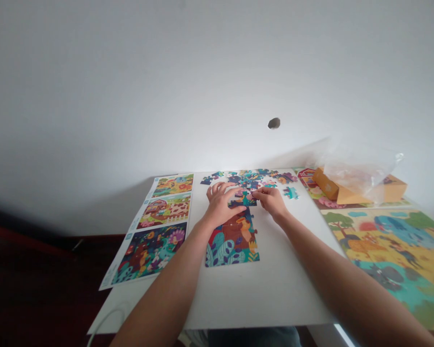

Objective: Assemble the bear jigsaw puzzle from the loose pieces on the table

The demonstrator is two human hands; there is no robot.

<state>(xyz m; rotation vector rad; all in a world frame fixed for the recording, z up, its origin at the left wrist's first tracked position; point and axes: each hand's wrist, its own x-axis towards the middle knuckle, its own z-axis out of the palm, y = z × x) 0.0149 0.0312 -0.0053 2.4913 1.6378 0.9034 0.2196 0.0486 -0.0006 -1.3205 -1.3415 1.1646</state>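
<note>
The half-made puzzle [235, 241] lies on the white table [275, 289]. Past its far edge, the left hand [220, 202] has its fingers spread. The right hand [270, 200] pinches by the small puzzle bit [249, 199] there; whether it holds it, one cannot tell. Loose pieces [252, 177] lie beyond the puzzle.

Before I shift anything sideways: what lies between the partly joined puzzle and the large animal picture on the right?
In the head view, the right forearm crosses that stretch; otherwise only white tabletop shows there.
</note>
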